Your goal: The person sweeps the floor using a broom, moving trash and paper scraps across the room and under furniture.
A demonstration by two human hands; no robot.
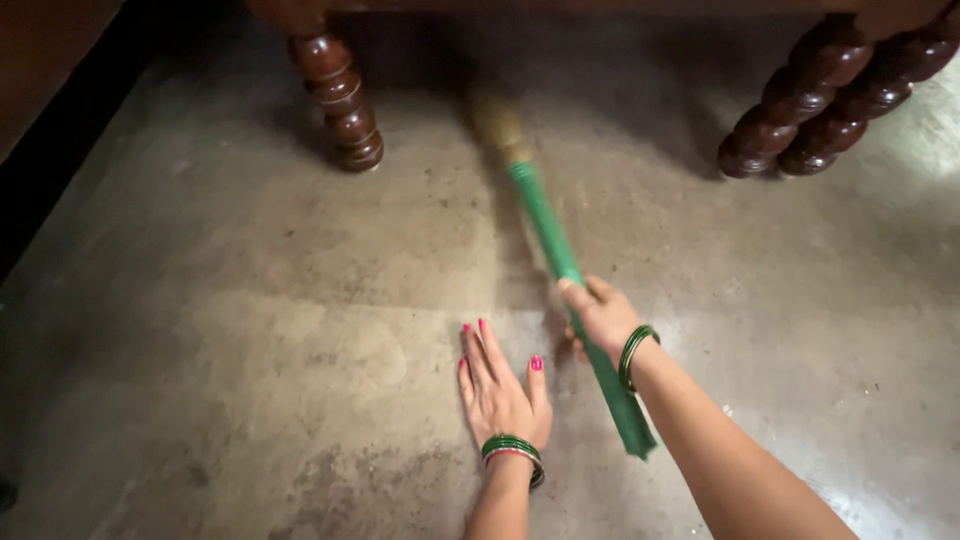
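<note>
Here, a downward view shows a person low over a worn concrete floor, working with both hands. The right hand is wrapped in a closed grip around the green handle of a broom, roughly at mid-length, so that the near end of the handle juts past the wrist and green bangles. The broom lies at a shallow slant, running from near right to far centre, and its pale bristle head reaches into the shadow beneath dark wooden furniture; the low angle appears to be what lets the head pass under that piece. The bristles are blurred, so their contact with the floor cannot be judged. The left hand lies flat on the floor just left of the handle, palm down, fingers spread and pointing away, apparently bearing weight as a prop for the lean forward. It touches nothing but the floor. A turned leg stands far left of the bristles, and two similar legs stand far right, well apart from the broom.
</note>
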